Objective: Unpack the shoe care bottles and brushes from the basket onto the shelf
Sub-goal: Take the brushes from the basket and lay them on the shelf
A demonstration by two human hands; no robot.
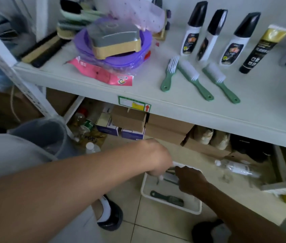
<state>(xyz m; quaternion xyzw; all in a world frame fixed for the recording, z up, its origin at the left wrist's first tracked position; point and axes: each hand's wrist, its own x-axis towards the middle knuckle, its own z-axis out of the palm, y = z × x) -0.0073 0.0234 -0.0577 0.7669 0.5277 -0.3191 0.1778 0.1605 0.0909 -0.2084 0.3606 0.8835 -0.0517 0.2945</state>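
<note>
Currently in white basket (pixel 173 208) on floor: green-handled brush (pixel 171 178), second brush (pixel 167 199) nearer.
Pinched by left hand (pixel 156 160), flanked by curled right hand (pixel 190 180) (grasp unclear). Likely light, rigid plastic; best taken mid-handle, clear of bristles.

White plastic basket (pixel 173 208) around the grip, dark green plastic brush (pixel 168 199) below it, white black-capped bottles (pixel 190 37) well above, purple round basin (pixel 114 60).

We see a purple basin (pixel 121 61) touching a pink packet (pixel 100 71). Lower down we find cardboard boxes (pixel 166 127) and a grey bin (pixel 38 130).
</note>
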